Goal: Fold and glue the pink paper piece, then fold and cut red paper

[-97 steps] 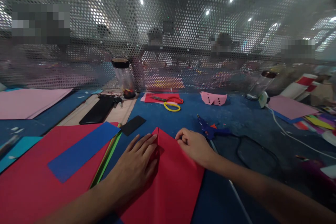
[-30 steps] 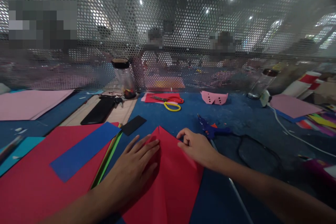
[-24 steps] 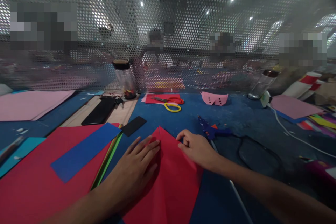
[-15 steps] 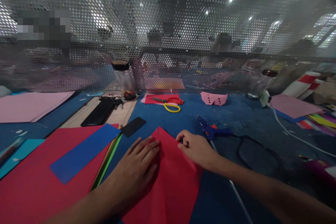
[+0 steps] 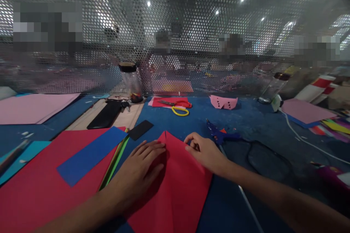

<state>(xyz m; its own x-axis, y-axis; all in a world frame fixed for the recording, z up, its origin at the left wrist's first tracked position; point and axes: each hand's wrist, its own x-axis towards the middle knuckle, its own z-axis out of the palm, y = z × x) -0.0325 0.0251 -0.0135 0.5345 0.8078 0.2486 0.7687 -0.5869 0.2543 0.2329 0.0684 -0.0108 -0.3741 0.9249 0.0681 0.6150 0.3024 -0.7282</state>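
Note:
A red paper sheet (image 5: 177,185), folded to a point at its far end, lies on the blue table (image 5: 246,123). My left hand (image 5: 139,169) rests flat on its left flap, fingers stretched toward the tip. My right hand (image 5: 203,151) presses the right folded edge with curled fingers, thumb and forefinger pinched on the paper's edge.
A large red sheet (image 5: 41,185) with a blue strip (image 5: 91,151) lies at left, green sheets under it. A black phone (image 5: 105,114), a jar (image 5: 131,82), scissors (image 5: 176,107), a pink cut-out (image 5: 222,102), a blue glue gun (image 5: 218,134) with cable and coloured papers (image 5: 303,111) stand around. A perforated metal screen (image 5: 175,25) closes the back.
Both hands have stayed on the red paper near its tip; my left hand's fingers slid slightly along the fold. The view shifted a little.

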